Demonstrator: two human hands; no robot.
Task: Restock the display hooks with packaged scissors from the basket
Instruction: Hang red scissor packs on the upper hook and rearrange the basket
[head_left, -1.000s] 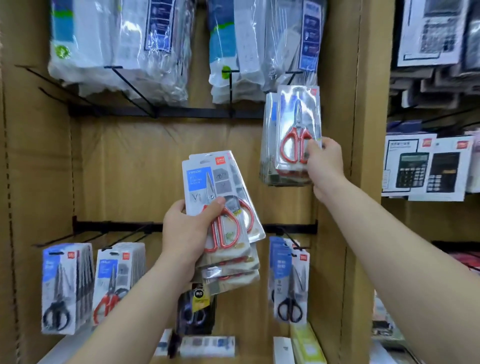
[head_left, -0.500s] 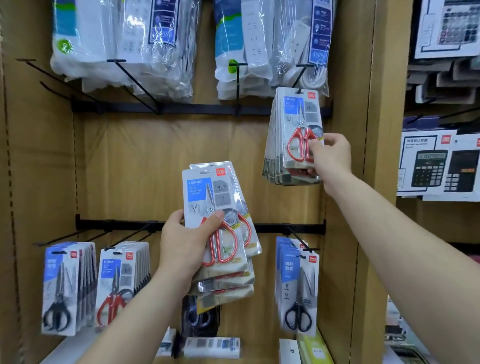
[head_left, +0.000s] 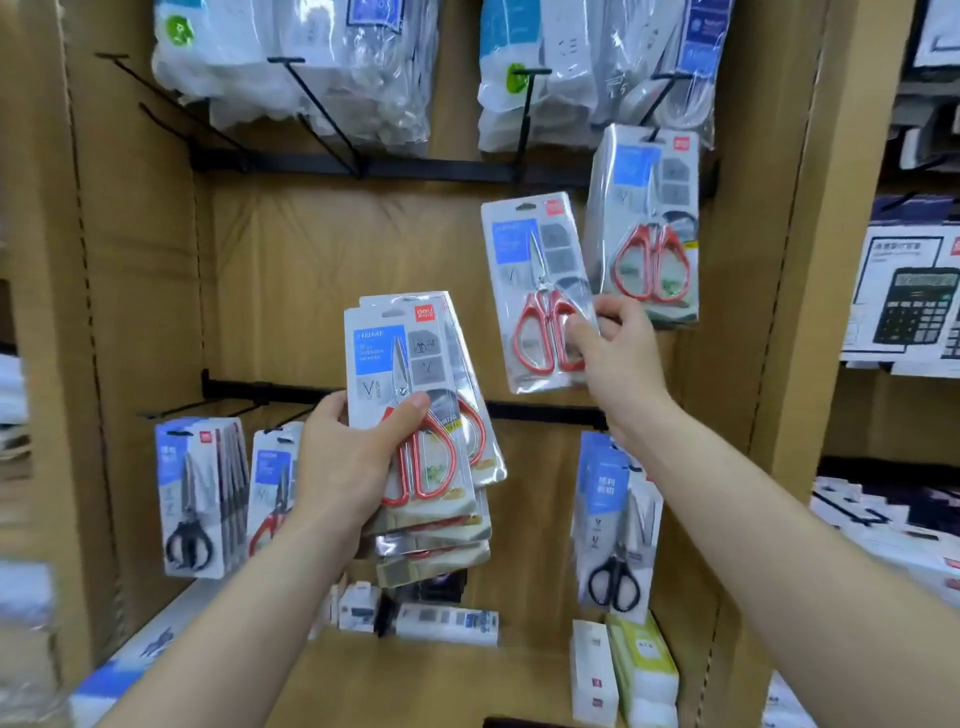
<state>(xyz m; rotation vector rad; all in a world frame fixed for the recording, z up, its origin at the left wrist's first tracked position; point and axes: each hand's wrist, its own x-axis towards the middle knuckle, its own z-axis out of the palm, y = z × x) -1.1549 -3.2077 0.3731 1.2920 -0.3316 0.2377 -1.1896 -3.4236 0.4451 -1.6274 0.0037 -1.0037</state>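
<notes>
My left hand (head_left: 337, 457) grips a fanned stack of red-handled scissors packs (head_left: 405, 374) at chest height before the display board, thumb across the top pack. My right hand (head_left: 618, 353) pinches the lower right edge of a single red-handled scissors pack (head_left: 535, 280), held upright and slightly tilted. Just right of it, more of the same packs (head_left: 649, 223) hang on the upper right hook (head_left: 655, 104). No basket is in view.
Bagged power strips (head_left: 322, 67) hang on the top row. On the lower rail hang black-handled shears (head_left: 197, 493), red-handled shears (head_left: 270, 499) and black scissors (head_left: 618, 519). Small boxes (head_left: 639, 670) stand on the shelf below. Calculator boxes (head_left: 914, 301) fill the bay to the right.
My right hand left the packs hanging on the upper right hook, moved down and left, and now holds a single pack. The left hand's stack stayed roughly in place.
</notes>
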